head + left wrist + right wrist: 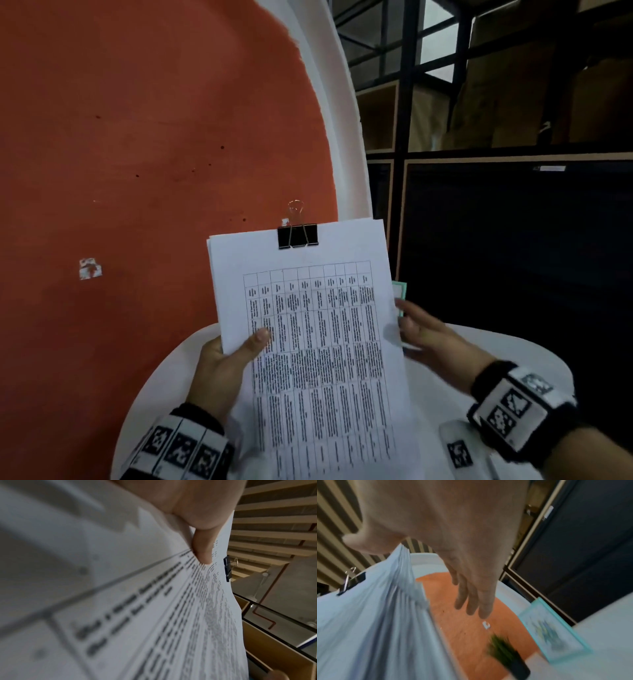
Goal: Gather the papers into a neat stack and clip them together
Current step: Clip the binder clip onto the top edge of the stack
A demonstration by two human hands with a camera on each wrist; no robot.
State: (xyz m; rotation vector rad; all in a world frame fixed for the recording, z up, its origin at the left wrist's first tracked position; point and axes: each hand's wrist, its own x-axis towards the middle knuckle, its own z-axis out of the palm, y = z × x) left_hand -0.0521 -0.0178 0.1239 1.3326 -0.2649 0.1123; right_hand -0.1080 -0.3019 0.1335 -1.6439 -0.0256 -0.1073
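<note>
A stack of white papers (308, 308) with a printed table on the top sheet is held up above the table. A black binder clip (297, 236) with silver handles grips the middle of its top edge. My left hand (222, 370) pinches the stack's lower left edge, thumb on the front and fingers hidden behind. In the left wrist view the thumb (202, 550) presses the papers (154, 615), with the clip (227, 569) beyond. My right hand (428, 332) is at the stack's right edge. Its fingers (471, 595) are straight beside the fanned papers (359, 628) and the clip (352, 582).
An orange round table (137, 137) with a white rim lies below. On it are a teal picture frame (554, 632), a small green plant in a dark pot (503, 649) and a white scrap (90, 269). Dark cabinets (513, 240) stand at the right.
</note>
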